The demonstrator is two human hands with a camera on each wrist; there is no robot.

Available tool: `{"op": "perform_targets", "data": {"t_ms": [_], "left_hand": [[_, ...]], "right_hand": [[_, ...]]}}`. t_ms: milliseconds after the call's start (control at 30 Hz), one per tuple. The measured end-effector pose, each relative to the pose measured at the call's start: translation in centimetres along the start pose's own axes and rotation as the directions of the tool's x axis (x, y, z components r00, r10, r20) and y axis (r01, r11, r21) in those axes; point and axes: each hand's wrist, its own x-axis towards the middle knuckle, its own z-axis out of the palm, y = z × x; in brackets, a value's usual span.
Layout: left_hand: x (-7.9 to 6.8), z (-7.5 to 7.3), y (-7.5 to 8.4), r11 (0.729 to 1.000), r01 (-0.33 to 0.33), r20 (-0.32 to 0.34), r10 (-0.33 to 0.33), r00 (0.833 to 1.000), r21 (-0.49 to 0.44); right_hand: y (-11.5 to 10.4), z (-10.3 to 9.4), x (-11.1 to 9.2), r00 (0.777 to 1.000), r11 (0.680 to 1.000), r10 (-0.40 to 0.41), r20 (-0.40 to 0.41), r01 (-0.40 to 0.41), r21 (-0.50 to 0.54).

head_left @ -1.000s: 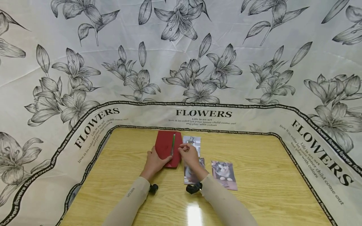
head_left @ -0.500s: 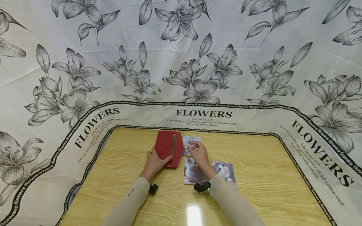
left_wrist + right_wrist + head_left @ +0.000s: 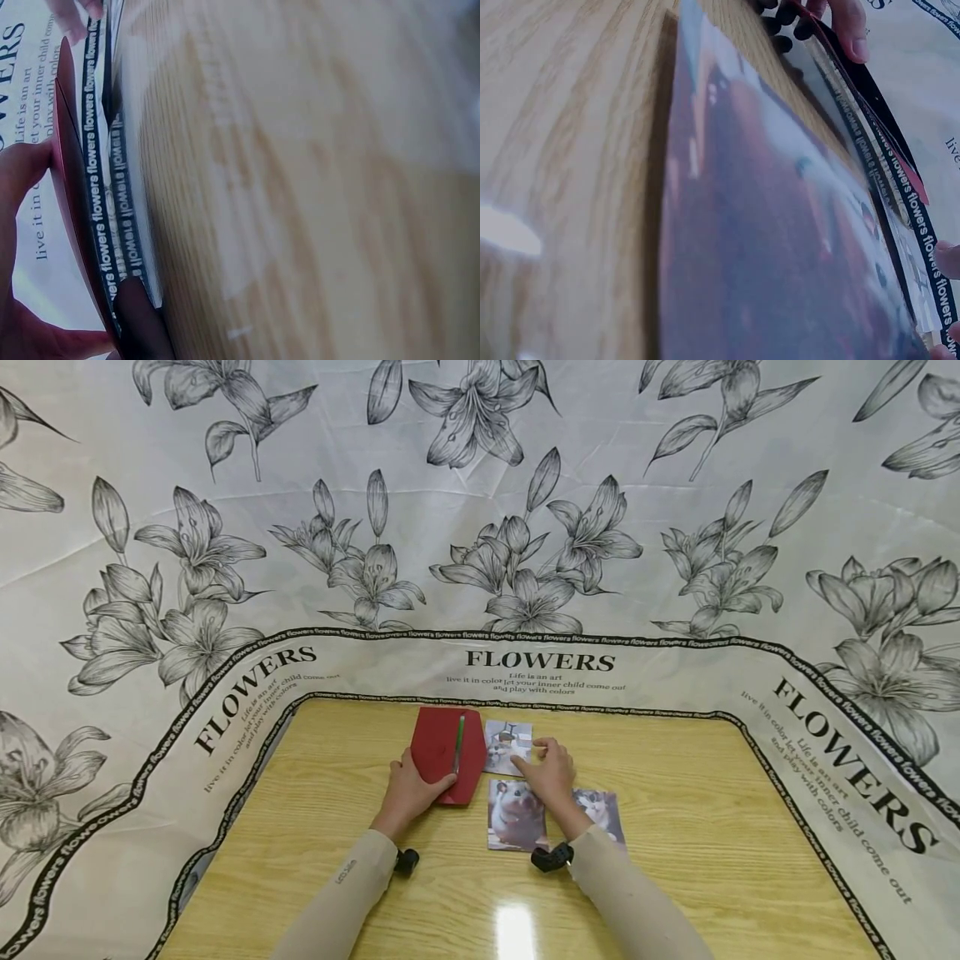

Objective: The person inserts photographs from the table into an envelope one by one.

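Head: at the far side of the desk (image 3: 720, 852), the left hand (image 3: 407, 792) clamps the red envelope (image 3: 432, 745), probably light, easily creased, best held by its edges; the right hand (image 3: 551, 772) reaches the upper photo (image 3: 504, 742). Left wrist: fingers curve round the envelope. Right wrist: whether that grip pinches, I cannot tell.

The head view looks forward and down over the table (image 3: 697, 835); both wrist views face along it, low and close, sharing the red envelope (image 3: 69, 176).

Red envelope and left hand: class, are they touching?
Touching: in the head view, the left hand holds the red envelope, thumb laid over its lower front.
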Motion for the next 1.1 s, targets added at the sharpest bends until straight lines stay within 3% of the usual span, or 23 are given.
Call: {"op": "perform_targets", "data": {"t_ms": [233, 1100], "left_hand": [[0.0, -0.1, 0.1, 1.0, 0.005, 0.0, -0.005, 1.0, -0.002], [-0.3, -0.1, 0.3, 1.0, 0.014, 0.008, -0.014, 1.0, -0.006]], "right_hand": [[0.4, 0.1, -0.2, 1.0, 0.999, 0.007, 0.029, -0.005, -0.041], [0.7, 1.2, -0.7, 1.0, 0.986, -0.029, 0.005, 0.029, -0.164]]}}
